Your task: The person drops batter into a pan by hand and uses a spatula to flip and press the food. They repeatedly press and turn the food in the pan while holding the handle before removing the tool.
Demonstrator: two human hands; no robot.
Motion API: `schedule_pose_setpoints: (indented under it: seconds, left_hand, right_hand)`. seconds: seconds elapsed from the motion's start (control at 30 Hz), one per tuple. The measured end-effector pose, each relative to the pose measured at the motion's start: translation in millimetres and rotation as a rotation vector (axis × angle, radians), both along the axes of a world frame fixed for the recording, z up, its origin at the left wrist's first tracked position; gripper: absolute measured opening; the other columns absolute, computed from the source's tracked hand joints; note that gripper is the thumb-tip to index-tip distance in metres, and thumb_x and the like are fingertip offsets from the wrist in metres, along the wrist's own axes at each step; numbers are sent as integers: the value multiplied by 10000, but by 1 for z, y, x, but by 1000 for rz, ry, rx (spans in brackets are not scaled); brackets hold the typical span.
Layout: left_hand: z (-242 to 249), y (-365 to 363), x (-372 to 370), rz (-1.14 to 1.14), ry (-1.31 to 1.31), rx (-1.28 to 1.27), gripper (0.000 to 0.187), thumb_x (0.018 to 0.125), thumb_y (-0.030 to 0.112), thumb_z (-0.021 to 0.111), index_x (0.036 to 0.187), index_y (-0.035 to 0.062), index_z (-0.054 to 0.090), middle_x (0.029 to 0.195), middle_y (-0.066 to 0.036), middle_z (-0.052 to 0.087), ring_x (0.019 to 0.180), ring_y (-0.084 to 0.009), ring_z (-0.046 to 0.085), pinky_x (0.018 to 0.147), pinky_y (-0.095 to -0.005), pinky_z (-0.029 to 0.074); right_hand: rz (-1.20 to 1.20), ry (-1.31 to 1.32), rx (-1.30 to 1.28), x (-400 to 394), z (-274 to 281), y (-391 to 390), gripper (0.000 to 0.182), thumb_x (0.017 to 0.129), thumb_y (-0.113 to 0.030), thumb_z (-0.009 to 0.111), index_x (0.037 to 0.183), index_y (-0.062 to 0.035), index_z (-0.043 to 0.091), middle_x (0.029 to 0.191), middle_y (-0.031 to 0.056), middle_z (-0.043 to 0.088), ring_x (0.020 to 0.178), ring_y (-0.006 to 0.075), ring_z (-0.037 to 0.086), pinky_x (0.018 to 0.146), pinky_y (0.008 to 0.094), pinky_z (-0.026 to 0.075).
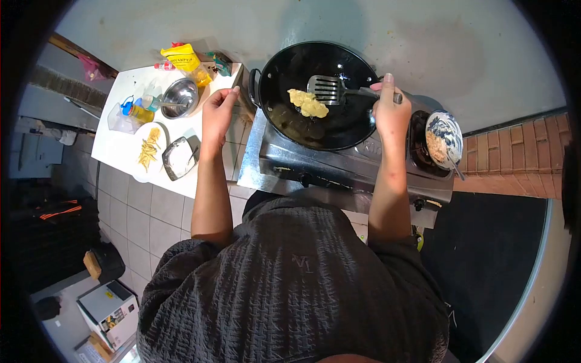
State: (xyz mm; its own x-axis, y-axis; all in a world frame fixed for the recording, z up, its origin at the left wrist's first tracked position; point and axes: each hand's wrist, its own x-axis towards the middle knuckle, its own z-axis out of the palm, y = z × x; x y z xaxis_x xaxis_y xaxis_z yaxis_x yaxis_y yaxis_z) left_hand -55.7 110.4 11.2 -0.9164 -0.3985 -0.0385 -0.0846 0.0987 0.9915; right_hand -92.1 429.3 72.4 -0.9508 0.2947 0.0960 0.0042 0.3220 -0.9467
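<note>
In my right hand [390,109] is the handle of a slotted metal spatula [327,89], fingers wrapped round it. The spatula's head lies in a black wok [339,130] on the stove, beside a yellow battered piece of food [308,103]. My left hand [220,109] hovers near the wok's left handle, apart from it, over the right side of the white table. Its thumb and fingers are drawn together, and whatever they hold, if anything, is too small to make out.
The white table [109,142] holds a metal bowl [180,98], a plate of pale strips [158,142], a dark square dish [180,158], bottles and a yellow packet [181,58]. Right of the wok, a bowl with food and a spoon [443,139] stands on the stove [363,181].
</note>
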Motion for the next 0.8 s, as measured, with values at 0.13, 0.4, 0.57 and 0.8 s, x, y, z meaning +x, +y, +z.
schedule_pose_setpoints:
  seconds: [0.13, 0.4, 0.57, 0.8]
  left_hand:
    - [3, 6, -1, -3, 0, 6, 234, 895, 240, 661, 918, 8, 652, 820, 27, 602, 752, -48, 486, 687, -197, 375]
    - [6, -2, -2, 48, 42, 23, 203, 881, 247, 678, 872, 46, 654, 708, 81, 483, 641, -27, 371, 575, -196, 278]
    - [5, -6, -2, 58, 67, -10, 197, 877, 243, 682, 846, 51, 651, 698, 79, 474, 634, -30, 365, 572, -198, 280]
    - [-1, -10, -4, 10, 20, -22, 246, 883, 250, 672, 931, 10, 662, 829, 19, 593, 766, -64, 485, 704, -208, 381]
  right_hand:
    - [30, -3, -55, 16, 10, -4, 495, 980, -432, 467, 822, -6, 664, 462, -11, 428, 435, 76, 415, 460, 256, 326]
    - [30, 1, -16, 30, 8, 4, 445, 963, -424, 505, 822, -40, 681, 469, 9, 478, 450, 95, 499, 480, 267, 377]
    - [-36, 22, 55, 30, 1, 1, 421, 961, -412, 514, 846, -44, 684, 470, 19, 473, 450, 96, 498, 493, 267, 382]
    - [27, 60, 149, 30, -23, -9, 371, 956, -380, 534, 899, -42, 675, 757, 141, 682, 698, 241, 678, 668, 324, 493]
